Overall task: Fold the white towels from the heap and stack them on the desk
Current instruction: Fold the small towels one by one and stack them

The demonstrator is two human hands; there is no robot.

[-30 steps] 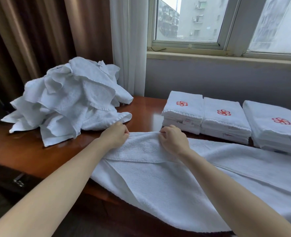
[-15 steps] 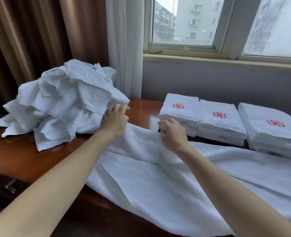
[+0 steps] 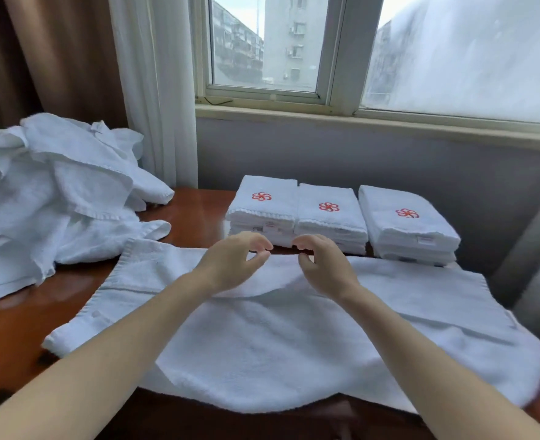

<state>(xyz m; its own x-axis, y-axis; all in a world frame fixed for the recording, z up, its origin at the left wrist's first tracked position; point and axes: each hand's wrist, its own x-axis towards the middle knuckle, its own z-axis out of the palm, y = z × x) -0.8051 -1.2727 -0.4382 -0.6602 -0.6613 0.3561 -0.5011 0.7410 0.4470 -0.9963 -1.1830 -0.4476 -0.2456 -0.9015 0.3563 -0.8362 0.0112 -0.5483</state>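
Over the flat towel [image 3: 278,344], left hand [image 3: 233,265] and right hand [image 3: 326,268] hover, grips loose, empty, near red-flower-embroidered stacks [image 3: 329,217].

The tally, kind by kind

1 desk [image 3: 199,214] carries 3 stacks of folded white towels in 1 row: 1 left stack [image 3: 262,211], 1 middle stack [image 3: 329,217] and 1 right stack [image 3: 405,227]. Each shows 1 red flower emblem [image 3: 261,196] on top, 3 in all; the layers within each stack are too blurred to count. There is 1 heap [image 3: 56,192] of loose towels, number untellable, and 1 spread towel [image 3: 262,338]. 2 hands: 1 left hand [image 3: 230,265], 1 right hand [image 3: 326,268]. 2 curtains: 1 brown curtain [image 3: 56,58], 1 white curtain [image 3: 154,84]. 2 window panes: 1 left pane [image 3: 262,42], 1 right pane [image 3: 468,52].
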